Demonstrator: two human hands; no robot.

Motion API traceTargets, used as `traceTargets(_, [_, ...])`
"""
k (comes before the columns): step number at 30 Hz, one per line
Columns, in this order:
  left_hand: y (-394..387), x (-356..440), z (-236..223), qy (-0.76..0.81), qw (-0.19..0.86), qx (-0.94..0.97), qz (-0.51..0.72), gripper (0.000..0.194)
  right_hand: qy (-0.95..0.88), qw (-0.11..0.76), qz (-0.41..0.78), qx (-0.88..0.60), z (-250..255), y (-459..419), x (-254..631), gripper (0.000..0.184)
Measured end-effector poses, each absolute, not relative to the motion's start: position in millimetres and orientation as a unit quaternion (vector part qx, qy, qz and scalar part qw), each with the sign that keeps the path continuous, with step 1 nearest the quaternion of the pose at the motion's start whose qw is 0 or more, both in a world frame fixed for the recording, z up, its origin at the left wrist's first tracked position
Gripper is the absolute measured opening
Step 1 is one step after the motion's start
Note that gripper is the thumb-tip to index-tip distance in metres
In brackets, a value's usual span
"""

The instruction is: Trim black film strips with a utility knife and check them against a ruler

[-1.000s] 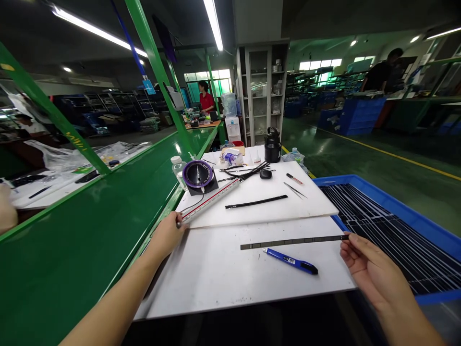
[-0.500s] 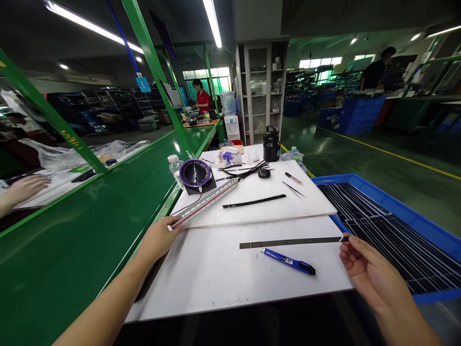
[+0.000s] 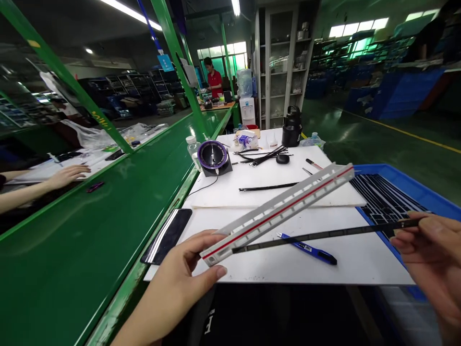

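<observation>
My left hand (image 3: 180, 283) grips the near end of a long white scale ruler (image 3: 277, 213) with a red stripe, held up above the white board (image 3: 252, 264) and slanting toward the far right. My right hand (image 3: 428, 250) pinches one end of a thin dark strip (image 3: 324, 234), lifted just over the board, its other end reaching under the ruler. A blue utility knife (image 3: 306, 248) lies on the board below the strip.
A second black strip (image 3: 268, 187), a purple-rimmed round device (image 3: 213, 156), a black flask (image 3: 291, 127) and small tools sit on the far board. A blue tray (image 3: 406, 192) of dark strips is at the right. A phone (image 3: 167, 235) lies left. Another person's hand (image 3: 68, 175) rests beyond the green conveyor (image 3: 90, 226).
My left hand has picked the ruler up off the far board and brought it near. My right hand has lifted the dark strip off the board. The view has shifted.
</observation>
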State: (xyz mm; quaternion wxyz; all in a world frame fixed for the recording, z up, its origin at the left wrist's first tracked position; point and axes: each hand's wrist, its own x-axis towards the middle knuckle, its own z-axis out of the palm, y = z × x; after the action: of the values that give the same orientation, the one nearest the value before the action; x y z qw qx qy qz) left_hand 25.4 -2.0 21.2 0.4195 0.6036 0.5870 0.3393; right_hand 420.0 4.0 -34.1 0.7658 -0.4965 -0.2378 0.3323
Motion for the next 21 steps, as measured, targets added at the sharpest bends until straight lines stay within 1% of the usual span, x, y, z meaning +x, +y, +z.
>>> traceTargets(2, [-6, 30, 22, 0.577, 0.427, 0.610, 0.334, 0.040, -0.258, 0.771, 0.307, -0.494, -29, 7, 421, 0.030])
traceTargets(6, [-8, 32, 23, 0.567, 0.435, 0.618, 0.328, 0.040, -0.267, 0.788, 0.267, -0.485, -20, 6, 416, 0.027])
traceTargets(12, [-7, 32, 18, 0.565, 0.429, 0.622, 0.332, 0.039, -0.290, 0.782, 0.263, -0.485, -13, 3, 404, 0.027])
traceTargets(18, [-6, 34, 18, 0.552, 0.434, 0.628, 0.334, 0.025, -0.306, 0.783, 0.264, -0.473, -3, 9, 394, 0.029])
traceTargets(21, [-3, 35, 16, 0.554, 0.437, 0.620, 0.344, 0.023, -0.327, 0.781, 0.258, -0.465, 5, 10, 385, 0.024])
